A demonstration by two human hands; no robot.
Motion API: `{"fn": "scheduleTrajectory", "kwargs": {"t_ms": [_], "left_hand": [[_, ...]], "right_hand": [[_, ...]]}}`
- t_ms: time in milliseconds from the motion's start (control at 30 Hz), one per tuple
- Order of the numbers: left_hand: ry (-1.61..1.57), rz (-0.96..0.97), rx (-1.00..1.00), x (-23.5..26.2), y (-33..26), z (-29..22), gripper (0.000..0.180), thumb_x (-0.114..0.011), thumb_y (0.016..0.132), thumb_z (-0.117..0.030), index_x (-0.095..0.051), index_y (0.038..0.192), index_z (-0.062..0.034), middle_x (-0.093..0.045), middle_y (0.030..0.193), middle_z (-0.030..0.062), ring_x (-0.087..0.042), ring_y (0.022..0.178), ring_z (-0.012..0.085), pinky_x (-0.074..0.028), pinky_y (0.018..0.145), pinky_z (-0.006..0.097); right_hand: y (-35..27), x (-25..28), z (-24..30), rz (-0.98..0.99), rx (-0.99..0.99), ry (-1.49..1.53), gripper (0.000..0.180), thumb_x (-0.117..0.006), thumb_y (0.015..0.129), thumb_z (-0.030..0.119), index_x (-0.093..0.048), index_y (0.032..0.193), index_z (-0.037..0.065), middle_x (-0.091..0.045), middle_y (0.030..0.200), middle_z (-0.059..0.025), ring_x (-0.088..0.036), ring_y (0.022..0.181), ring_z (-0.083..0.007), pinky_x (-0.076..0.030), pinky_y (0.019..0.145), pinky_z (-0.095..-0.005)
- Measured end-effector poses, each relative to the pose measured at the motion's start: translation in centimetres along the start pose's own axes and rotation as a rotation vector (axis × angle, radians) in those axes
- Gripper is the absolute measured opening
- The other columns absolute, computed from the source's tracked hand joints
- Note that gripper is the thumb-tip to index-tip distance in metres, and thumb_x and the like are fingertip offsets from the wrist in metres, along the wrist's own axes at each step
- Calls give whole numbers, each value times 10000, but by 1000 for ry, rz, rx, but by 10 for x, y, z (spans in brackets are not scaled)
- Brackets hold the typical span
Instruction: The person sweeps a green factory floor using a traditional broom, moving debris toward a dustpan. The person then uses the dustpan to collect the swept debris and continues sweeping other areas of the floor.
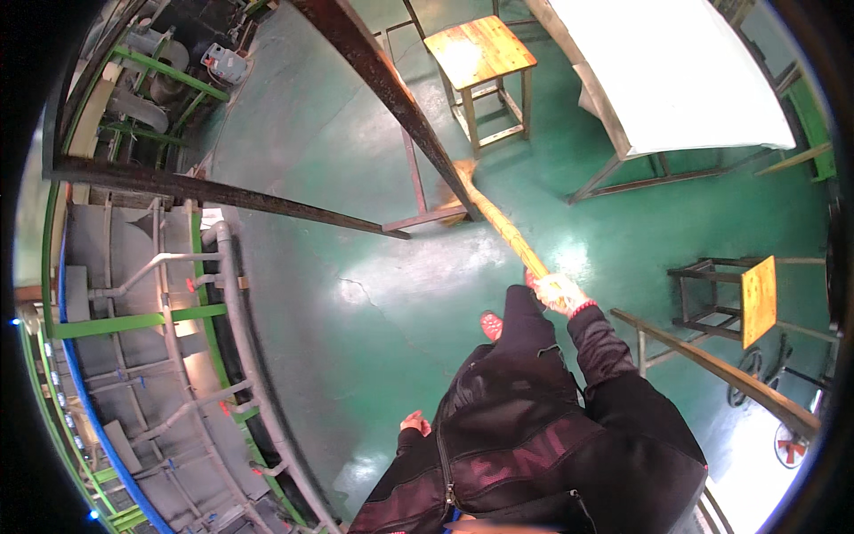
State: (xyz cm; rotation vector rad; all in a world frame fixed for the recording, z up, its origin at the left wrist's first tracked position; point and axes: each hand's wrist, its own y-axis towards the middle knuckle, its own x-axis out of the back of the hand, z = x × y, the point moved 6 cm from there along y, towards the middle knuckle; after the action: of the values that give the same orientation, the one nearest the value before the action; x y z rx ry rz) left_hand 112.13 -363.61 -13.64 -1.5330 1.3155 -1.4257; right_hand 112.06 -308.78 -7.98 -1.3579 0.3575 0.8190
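My right hand point(560, 292), with a red bracelet at its wrist, is wrapped round the upper end of a broom point(509, 233). The broom's long yellowish handle slants away from me, down to the green floor. Its brownish head rests there, partly hidden behind a dark metal frame leg point(418, 125). At my left side hangs my left hand point(414, 423), small in the picture, holding nothing, its fingers loosely bent and apart. It touches no object that I can make out.
A wooden-topped stool point(480, 51) stands beyond the broom head, near a table with a white cover point(676, 71). To the right are another stool point(758, 301) and a wooden rail point(729, 378). Grey pipes point(233, 294) and green framing line the left.
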Motion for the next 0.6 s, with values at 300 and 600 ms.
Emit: {"fn": "scheduleTrajectory", "kwargs": {"t_ms": [300,600], "left_hand": [[515,304,-521,-76,28,-27,289,-525,739,-143,-581,1022,-119,-614,731,41,-576,643,159,-448,539,284],[406,812,-370,-288,-159,-185,549,-470,823,-377,-330,1265,-82,-443,1214,118,-431,1095,261,-401,828,427]], "right_hand": [[-98,-5,-12,-185,142,-291,309,-551,677,-28,-421,938,75,-404,501,10,-405,346,-103,-337,323,-245],[-37,5,13,11,-263,341,131,-415,771,79,-425,655,18,-316,472,-24,-302,353,-125,-256,333,-217]]}}
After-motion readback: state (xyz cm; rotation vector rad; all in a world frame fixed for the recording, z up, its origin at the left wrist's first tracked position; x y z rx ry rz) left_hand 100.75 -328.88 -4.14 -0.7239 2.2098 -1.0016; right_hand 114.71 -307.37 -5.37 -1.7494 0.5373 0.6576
